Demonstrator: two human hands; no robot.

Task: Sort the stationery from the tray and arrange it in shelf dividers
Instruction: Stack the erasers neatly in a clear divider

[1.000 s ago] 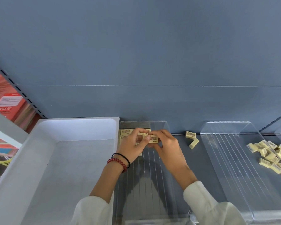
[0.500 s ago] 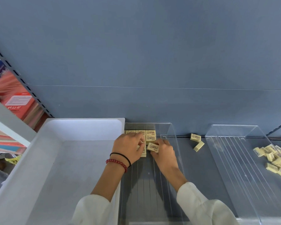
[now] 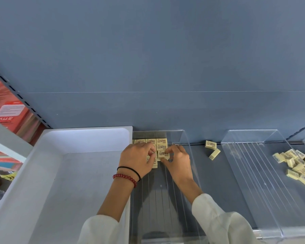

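Observation:
Several cream erasers [image 3: 161, 141] lie in neat rows at the back of a clear shelf divider [image 3: 187, 148]. My right hand [image 3: 179, 162] pinches one eraser [image 3: 163, 154] between thumb and fingers, setting it down in the right-hand column. My left hand [image 3: 136, 160] lies with curled fingers on the erasers beside it, covering part of the rows. The big white tray [image 3: 63, 175] stands to the left, its floor bare.
Two loose erasers [image 3: 212, 148] lie on the grey shelf between the dividers. A second clear divider [image 3: 253, 173] on the right holds a heap of erasers [image 3: 298, 164]. Red and striped packs [image 3: 9, 117] fill the shelf at far left. The blue back wall rises behind.
My right hand has lowered the eraser from above the rows down into the right-hand column. My left hand stayed on the arranged erasers. The view shifted slightly.

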